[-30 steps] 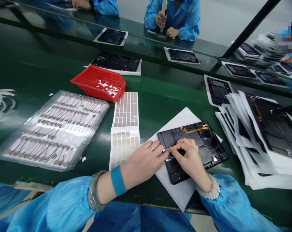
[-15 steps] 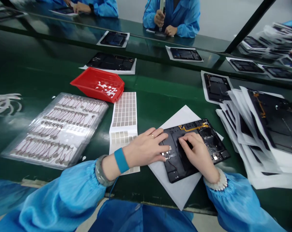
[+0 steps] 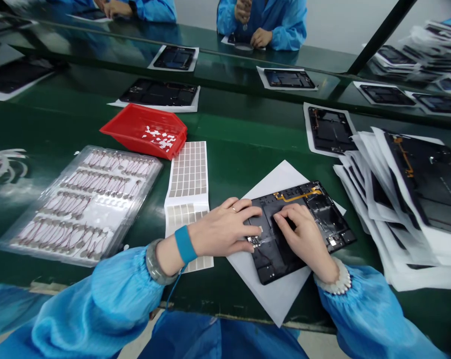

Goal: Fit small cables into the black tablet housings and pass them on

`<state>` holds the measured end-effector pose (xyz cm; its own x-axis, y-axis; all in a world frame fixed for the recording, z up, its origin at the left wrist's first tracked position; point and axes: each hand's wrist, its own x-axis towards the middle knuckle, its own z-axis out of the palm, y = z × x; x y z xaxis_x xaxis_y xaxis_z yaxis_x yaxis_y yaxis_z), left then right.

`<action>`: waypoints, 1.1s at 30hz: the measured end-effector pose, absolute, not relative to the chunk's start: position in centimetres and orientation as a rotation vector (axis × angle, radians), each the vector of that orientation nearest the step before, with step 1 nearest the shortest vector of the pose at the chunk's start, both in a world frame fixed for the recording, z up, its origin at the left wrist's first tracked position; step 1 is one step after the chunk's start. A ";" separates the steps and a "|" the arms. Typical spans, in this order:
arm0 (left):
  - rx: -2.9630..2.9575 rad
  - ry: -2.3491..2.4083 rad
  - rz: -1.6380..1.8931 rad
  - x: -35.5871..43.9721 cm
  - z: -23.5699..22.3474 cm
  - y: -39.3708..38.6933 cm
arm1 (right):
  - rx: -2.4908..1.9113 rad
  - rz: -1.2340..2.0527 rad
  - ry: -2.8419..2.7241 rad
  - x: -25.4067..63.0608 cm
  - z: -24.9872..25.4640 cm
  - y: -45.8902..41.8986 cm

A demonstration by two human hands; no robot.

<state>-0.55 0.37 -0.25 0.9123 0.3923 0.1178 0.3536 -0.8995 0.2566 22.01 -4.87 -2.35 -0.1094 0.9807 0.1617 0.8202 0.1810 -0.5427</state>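
Note:
A black tablet housing (image 3: 264, 267) with an orange flex cable (image 3: 298, 194) lies tilted on a white sheet (image 3: 275, 294) in front of me. My left hand (image 3: 227, 227) rests across its left edge, fingers spread, next to a small circuit board (image 3: 253, 241). Over the middle of the housing, my right hand (image 3: 302, 234) has thumb and index finger pinched together. Whatever may be between those fingertips is hidden. A sheet of grey square stickers (image 3: 190, 172) runs partly under my left wrist.
A clear tray (image 3: 113, 204) of small round wired parts lies left, below a red bin (image 3: 135, 129) with white bits. Stacked housings and sheets (image 3: 400, 214) stand right. More housings (image 3: 160, 92) lie along the back. Co-workers' hands (image 3: 261, 38) show across the bench.
My hands keep nearly the same pose on the housing. Housings at the back have shifted slightly left, and another shows at far left. The co-worker opposite has shifted the raised hand and tool.

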 end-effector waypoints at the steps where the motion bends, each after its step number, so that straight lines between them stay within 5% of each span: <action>1: 2.841 0.562 0.244 -0.6 -0.3 0.4 | -1.686 0.437 -1.984 22.0 -2.4 -4.9; 22: 2.931 0.597 0.304 -0.8 -1.2 0.3 | -1.670 0.460 -1.985 22.0 -2.1 -4.7; 29: 2.989 0.892 0.405 -3.3 2.7 -4.9 | -1.653 0.436 -1.975 24.8 -5.2 -4.6; 33: 2.688 1.555 0.354 -11.4 5.0 -5.6 | -1.584 0.394 -2.038 27.0 -8.1 -3.4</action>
<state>-11.44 -5.60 5.03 0.4794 0.8575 0.1870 0.8539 -0.5049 0.1262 27.04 -3.45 -8.06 -0.1770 0.9583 0.2244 0.8054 0.2721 -0.5266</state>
